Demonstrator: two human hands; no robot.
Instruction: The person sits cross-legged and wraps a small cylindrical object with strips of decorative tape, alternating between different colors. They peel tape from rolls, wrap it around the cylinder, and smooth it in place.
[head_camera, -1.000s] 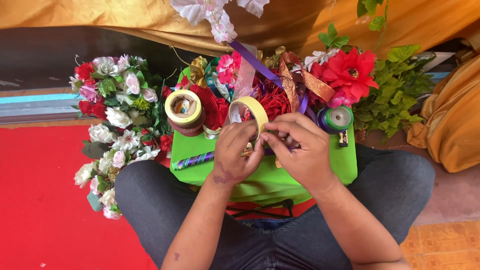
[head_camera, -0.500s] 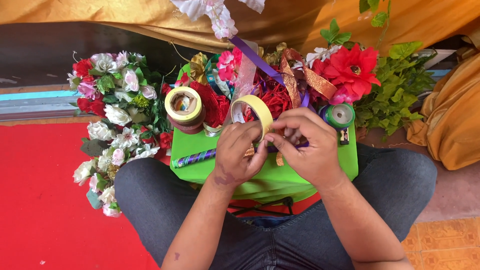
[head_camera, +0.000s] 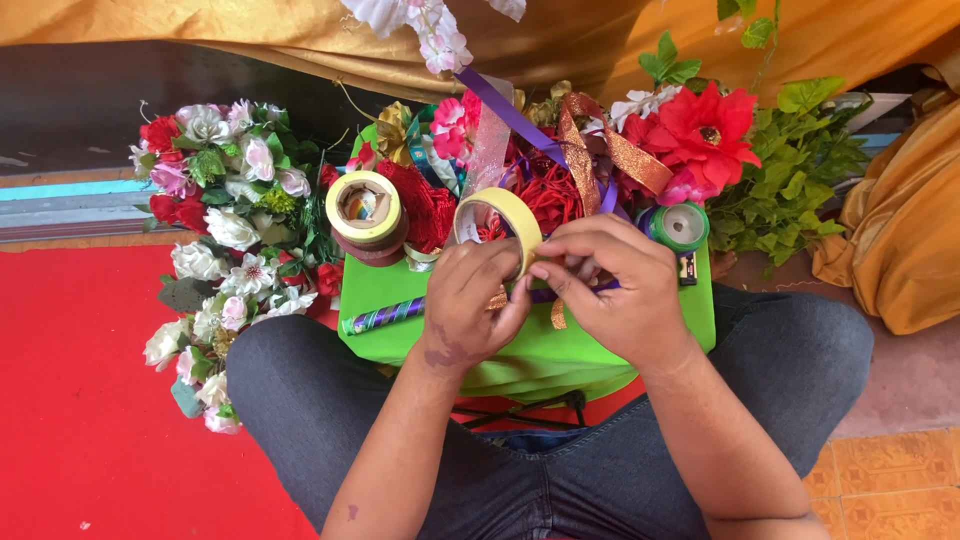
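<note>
The left hand and right hand (2 together) pinch the upright yellow tape roll between fingertips

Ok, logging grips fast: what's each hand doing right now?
Left hand: closed on the yellow tape roll.
Right hand: fingers pinched at the roll's edge; contents hidden.

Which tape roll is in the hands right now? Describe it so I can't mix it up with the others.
Find the green table over the person's lap. Above its middle, the left hand holds a pale yellow tape roll upright on edge, its hole facing the camera. The other rolls lie stacked flat to its left.
</note>
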